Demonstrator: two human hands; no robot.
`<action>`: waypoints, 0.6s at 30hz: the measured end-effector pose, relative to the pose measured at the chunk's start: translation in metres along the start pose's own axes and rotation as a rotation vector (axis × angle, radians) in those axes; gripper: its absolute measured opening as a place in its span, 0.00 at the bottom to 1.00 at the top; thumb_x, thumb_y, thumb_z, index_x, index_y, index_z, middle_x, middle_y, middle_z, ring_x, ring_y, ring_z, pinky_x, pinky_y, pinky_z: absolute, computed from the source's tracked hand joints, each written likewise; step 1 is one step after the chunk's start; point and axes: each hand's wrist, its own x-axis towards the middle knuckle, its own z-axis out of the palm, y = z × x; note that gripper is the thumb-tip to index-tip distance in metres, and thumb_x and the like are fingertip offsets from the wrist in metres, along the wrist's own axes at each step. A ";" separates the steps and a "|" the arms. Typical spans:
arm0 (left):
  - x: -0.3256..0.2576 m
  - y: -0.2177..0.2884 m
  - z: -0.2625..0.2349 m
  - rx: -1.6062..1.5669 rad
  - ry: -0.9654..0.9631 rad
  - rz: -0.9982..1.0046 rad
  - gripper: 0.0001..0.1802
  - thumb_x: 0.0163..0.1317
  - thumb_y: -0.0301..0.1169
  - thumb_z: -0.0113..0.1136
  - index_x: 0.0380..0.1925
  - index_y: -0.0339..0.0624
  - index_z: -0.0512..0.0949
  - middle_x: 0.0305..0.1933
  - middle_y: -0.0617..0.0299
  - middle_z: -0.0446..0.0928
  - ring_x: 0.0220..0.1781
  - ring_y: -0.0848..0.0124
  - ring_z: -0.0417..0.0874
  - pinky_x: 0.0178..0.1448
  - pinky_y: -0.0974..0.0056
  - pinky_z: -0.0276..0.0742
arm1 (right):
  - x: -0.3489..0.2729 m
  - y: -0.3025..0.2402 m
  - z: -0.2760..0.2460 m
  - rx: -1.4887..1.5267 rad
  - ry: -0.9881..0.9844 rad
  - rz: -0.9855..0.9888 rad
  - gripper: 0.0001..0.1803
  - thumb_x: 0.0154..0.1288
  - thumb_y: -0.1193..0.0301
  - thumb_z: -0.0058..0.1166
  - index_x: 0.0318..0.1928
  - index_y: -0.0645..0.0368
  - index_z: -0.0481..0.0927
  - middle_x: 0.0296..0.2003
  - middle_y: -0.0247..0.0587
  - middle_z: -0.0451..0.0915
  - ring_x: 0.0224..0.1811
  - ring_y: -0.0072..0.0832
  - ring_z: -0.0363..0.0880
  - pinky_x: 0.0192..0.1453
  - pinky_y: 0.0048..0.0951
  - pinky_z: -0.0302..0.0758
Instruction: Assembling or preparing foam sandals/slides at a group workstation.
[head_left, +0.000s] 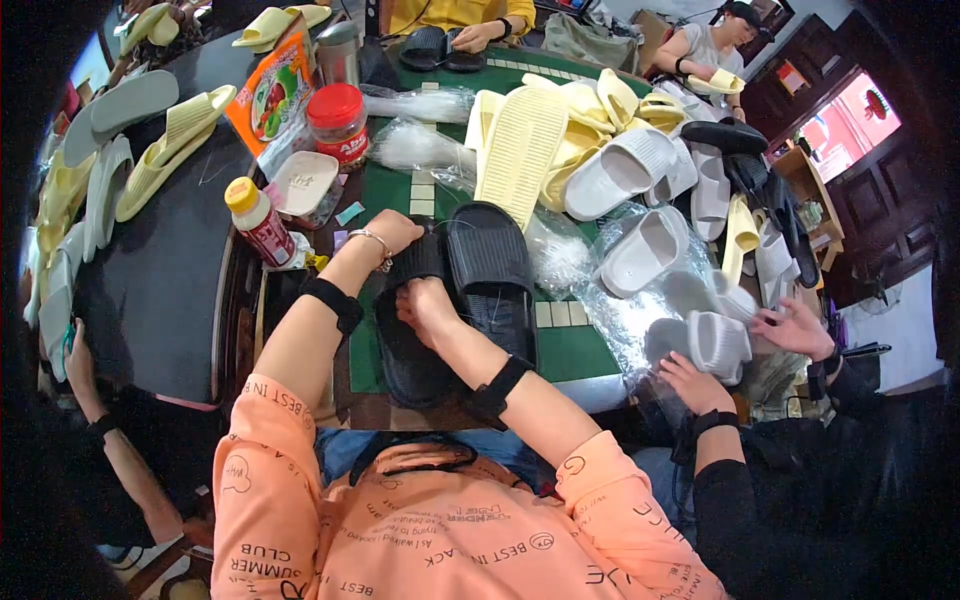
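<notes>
A pair of black slippers stands in front of me, the left slipper (410, 345) under my hands and the right slipper (492, 265) beside it. At the toe end of the left slipper, my left hand (393, 232) is closed, fingertips hidden; a thin clear strand shows near it. My right hand (428, 308) is closed too, its curled fingers at the opening under the same slipper's strap. What either hand pinches is too small or hidden. Just beyond lies a pale yellow slipper (523, 145), sole up. Bundles of clear plastic strands (420, 150) lie in bags behind my left hand.
Left are a yellow-capped bottle (258, 222), a red-lidded jar (337, 125) and a white tub (306, 183). Grey slippers (620, 172) and yellow ones pile up right. A co-worker's hands (692, 385) handle a grey slipper at right. Other people sit across and at left.
</notes>
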 end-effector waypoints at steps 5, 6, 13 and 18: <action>-0.002 0.014 0.008 0.286 0.100 0.188 0.16 0.52 0.41 0.53 0.24 0.38 0.79 0.31 0.51 0.77 0.34 0.57 0.77 0.41 0.60 0.70 | 0.001 -0.004 -0.003 -0.047 0.071 0.061 0.08 0.56 0.76 0.33 0.20 0.55 0.61 0.15 0.30 0.59 0.13 0.20 0.55 0.16 0.22 0.51; -0.010 0.023 0.003 0.010 0.045 -0.090 0.17 0.51 0.43 0.53 0.27 0.40 0.79 0.34 0.49 0.77 0.40 0.54 0.77 0.47 0.59 0.71 | -0.002 -0.006 -0.001 -0.054 0.084 0.061 0.08 0.58 0.74 0.34 0.22 0.55 0.61 0.15 0.30 0.59 0.13 0.20 0.54 0.15 0.22 0.50; -0.018 0.013 0.002 -0.089 0.087 -0.055 0.16 0.51 0.42 0.55 0.27 0.40 0.80 0.32 0.49 0.77 0.39 0.55 0.78 0.46 0.60 0.70 | -0.047 -0.025 -0.007 -0.246 -0.200 0.204 0.08 0.64 0.69 0.34 0.34 0.59 0.66 0.14 0.29 0.59 0.10 0.18 0.51 0.12 0.22 0.48; -0.010 0.010 0.005 -0.068 0.104 -0.013 0.18 0.54 0.40 0.53 0.22 0.32 0.75 0.17 0.54 0.70 0.22 0.74 0.61 0.31 0.63 0.66 | -0.046 -0.027 -0.008 -0.049 -0.083 0.198 0.08 0.66 0.71 0.32 0.39 0.59 0.64 0.15 0.25 0.55 0.11 0.14 0.48 0.12 0.18 0.46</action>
